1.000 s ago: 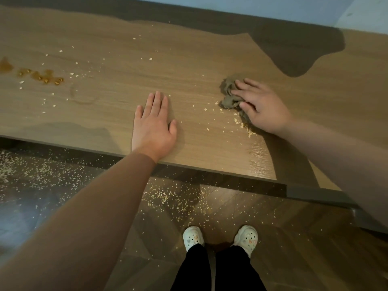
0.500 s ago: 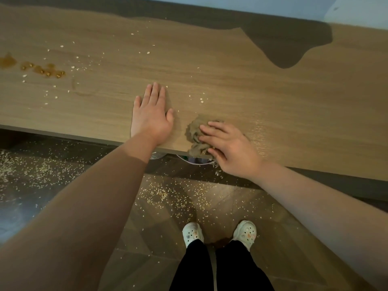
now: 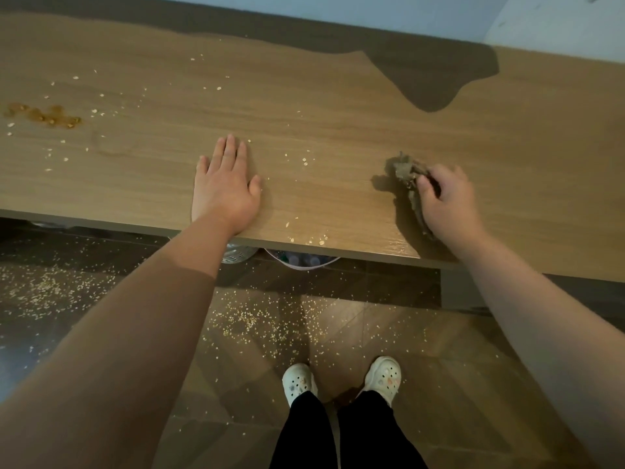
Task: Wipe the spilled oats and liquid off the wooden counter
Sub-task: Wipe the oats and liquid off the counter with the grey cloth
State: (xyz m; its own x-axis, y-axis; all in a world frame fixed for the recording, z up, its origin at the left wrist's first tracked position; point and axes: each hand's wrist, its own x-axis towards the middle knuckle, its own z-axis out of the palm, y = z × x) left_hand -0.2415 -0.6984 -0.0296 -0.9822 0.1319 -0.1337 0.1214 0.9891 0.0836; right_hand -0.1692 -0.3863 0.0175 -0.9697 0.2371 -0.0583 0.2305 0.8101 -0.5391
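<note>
While the right hand (image 3: 449, 201) is clutching the cloth (image 3: 404, 170), left hand (image 3: 225, 191) lying flat, a hasty sweep is risking knocking oats (image 3: 321, 241) over the counter (image 3: 338, 113) edge.

The right hand (image 3: 446, 201) hides part of the cloth (image 3: 404, 170); the counter (image 3: 338, 113) is cropped left.

Counter (image 3: 338, 106) matt wood-grain; rag (image 3: 406, 174) crumpled rough cloth; floor (image 3: 439, 350) glossy wood-look.

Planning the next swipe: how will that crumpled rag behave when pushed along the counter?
Likely floppy: the rag bunches in soft folds under the right hand. Probably light, so it may ride over scattered oat flakes unless pressed.
</note>
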